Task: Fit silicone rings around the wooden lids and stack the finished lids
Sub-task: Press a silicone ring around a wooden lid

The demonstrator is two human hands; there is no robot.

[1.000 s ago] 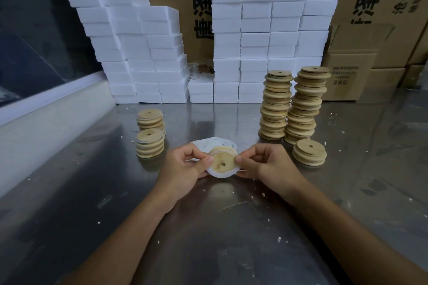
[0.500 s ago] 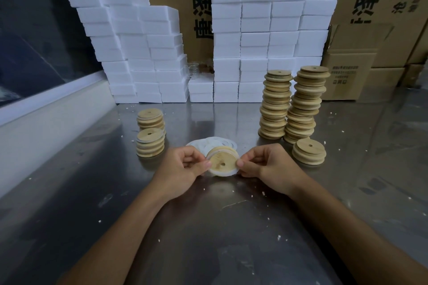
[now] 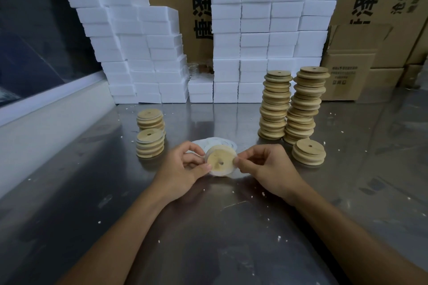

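Wooden lid (image 3: 220, 161) held just above the table (image 3: 208, 238), near centre, flat face tilted toward us. Left hand (image 3: 183, 170) pinches its left edge, thumb on the face; right hand (image 3: 268, 169) pinches the right edge, fingers curled. Both grips closed on the lid, neither spread.

Handling, as we judge it: the lid looks light and rigid, a dry wood disc that will not give under finger pressure. Best held by the rim at opposite sides, as now, leaving the groove free. The silicone ring (image 3: 228, 174) around it seems thin, soft and stretchy; it likely clings and may roll or twist out of the groove. We cannot tell if it is seated all round.

Looks: pale yellowish wood, round, small hole near centre, whitish band showing at the lower edge. Loose rings (image 3: 216, 142) lie flat on the table just behind the hands. Short stacks (image 3: 150, 143) far left; tall stacks (image 3: 289, 104) far right, and a low stack (image 3: 308, 151) beside them.
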